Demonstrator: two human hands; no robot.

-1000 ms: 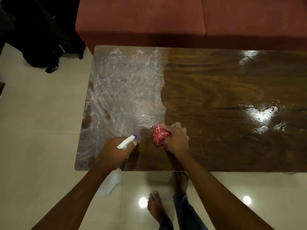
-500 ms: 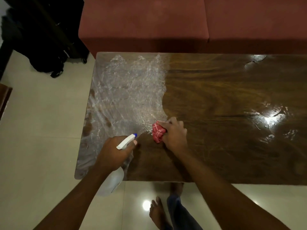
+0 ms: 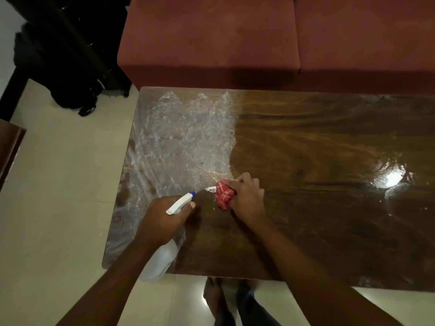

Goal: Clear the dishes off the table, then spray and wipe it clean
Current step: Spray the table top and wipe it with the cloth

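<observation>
From the head camera, the left hand reaches in over the near table edge, fingers wrapped round a white spray bottle whose nozzle points at the wood. Just beside it, the right hand clutches a bunched red cloth pressed onto the tabletop. The table's left part looks filmed with what may be spray. A red sofa stands behind and a black bag at far left.

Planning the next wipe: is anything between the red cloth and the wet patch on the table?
Nothing visible. The red cloth, in the right hand, sits at the edge of the wet patch; the left hand holds the spray bottle aside.
</observation>
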